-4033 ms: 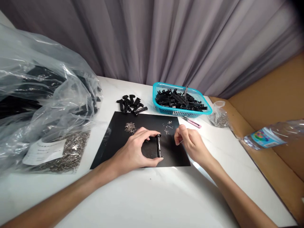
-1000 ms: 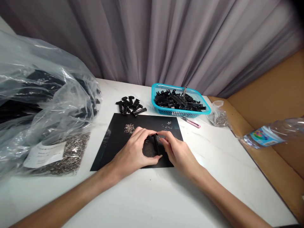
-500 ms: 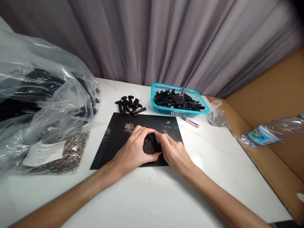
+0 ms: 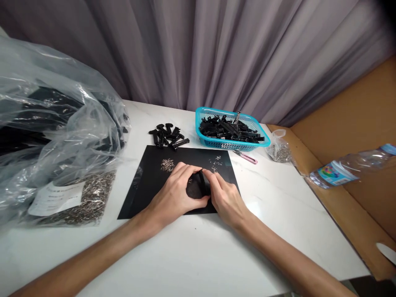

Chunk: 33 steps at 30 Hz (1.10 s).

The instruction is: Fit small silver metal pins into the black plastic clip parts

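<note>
Between my hands, over the black mat, is a long black plastic part. My left hand grips its two ends, fingertips at the far end and thumb at the near end. My right hand is closed against its right side, with the fingertips near the upper end; whether they pinch anything small is hidden. A small heap of tiny metal pins lies on the mat beyond my left hand. A few more loose metal pieces are scattered beyond my right hand.
Several similar black parts lie behind the mat. A blue basket holds many more, beside a pink-handled cutter and a small bag of metal pieces. Large plastic bags fill the left; a bottle lies at right.
The view has shifted slightly. My right fingers have moved a little along the black part, whose upper end shows more; my left hand keeps its grip.
</note>
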Each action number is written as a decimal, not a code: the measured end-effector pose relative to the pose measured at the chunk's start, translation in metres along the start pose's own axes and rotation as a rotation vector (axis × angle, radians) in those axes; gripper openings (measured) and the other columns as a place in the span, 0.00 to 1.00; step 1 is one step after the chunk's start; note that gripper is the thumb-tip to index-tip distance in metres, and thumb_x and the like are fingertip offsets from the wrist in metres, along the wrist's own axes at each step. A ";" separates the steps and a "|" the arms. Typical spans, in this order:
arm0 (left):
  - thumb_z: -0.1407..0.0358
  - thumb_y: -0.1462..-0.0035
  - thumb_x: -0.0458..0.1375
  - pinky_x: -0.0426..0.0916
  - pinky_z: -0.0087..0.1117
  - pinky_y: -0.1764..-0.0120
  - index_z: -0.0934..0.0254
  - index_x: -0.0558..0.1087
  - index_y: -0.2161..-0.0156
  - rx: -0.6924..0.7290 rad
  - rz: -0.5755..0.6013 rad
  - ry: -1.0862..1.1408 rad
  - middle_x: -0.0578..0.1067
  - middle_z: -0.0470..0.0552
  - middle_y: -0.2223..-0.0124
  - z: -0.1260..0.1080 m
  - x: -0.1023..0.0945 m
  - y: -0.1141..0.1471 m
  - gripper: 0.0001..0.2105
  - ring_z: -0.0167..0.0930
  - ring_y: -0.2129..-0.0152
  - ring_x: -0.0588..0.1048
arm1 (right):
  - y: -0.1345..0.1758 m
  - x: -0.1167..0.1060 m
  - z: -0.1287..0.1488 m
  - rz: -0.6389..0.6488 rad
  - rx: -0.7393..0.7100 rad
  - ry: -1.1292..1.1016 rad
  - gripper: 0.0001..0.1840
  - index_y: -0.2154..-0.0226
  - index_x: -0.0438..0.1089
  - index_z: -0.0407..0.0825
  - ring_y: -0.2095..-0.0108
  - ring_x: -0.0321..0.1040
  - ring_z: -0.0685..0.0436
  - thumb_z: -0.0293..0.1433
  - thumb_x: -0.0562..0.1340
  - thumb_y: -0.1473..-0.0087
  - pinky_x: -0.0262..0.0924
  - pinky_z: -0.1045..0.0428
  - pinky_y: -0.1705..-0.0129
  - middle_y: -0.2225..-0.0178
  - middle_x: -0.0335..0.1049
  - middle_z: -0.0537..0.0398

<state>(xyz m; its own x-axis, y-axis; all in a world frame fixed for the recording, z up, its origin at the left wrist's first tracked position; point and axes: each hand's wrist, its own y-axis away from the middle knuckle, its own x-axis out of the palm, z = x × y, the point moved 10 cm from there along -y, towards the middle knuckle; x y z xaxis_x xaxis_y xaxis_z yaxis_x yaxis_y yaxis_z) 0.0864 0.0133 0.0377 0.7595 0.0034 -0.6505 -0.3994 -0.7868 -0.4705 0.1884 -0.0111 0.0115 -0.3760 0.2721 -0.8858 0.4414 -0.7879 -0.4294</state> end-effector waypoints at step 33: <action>0.71 0.41 0.64 0.79 0.33 0.54 0.51 0.58 0.38 -0.152 -0.079 0.564 0.78 0.49 0.50 0.013 -0.007 0.005 0.31 0.30 0.58 0.81 | -0.001 -0.017 -0.030 -0.051 0.285 -0.818 0.12 0.50 0.70 0.51 0.75 0.61 0.51 0.35 0.53 0.28 0.55 0.55 0.73 0.75 0.62 0.62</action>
<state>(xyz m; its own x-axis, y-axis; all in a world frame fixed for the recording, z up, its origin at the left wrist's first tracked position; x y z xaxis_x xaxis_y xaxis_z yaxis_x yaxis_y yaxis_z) 0.0721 0.0178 0.0325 0.9562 -0.2305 -0.1802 -0.2843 -0.8774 -0.3865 0.2191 0.0017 0.0214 -0.9056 -0.0860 -0.4152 0.2287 -0.9236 -0.3076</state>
